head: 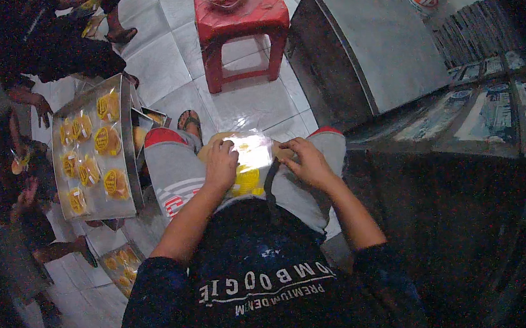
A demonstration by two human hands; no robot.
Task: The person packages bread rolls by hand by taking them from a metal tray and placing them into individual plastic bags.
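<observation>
On my lap lies a stack of clear plastic wrappers (258,147) with yellow print, shiny under the light. A tan, flat-looking piece (211,142) shows beneath it, jutting out on both sides; its material is unclear. My left hand (222,164) rests at the left edge of the wrappers with its fingers curled, and whether it grips them is hidden. By the right edge, my right hand (308,163) has its thumb and forefinger apart, close to the tan piece. A dark strap or cord (269,182) hangs between the wrappers and my right hand.
To the left stands a metal tray (98,211) bearing several wrapped round baked goods (107,141). Another tray (111,277) sits lower on the tiled floor. A red plastic stool (244,21) is ahead, a grey cabinet (378,46) right. Other people's hands (39,104) are at far left.
</observation>
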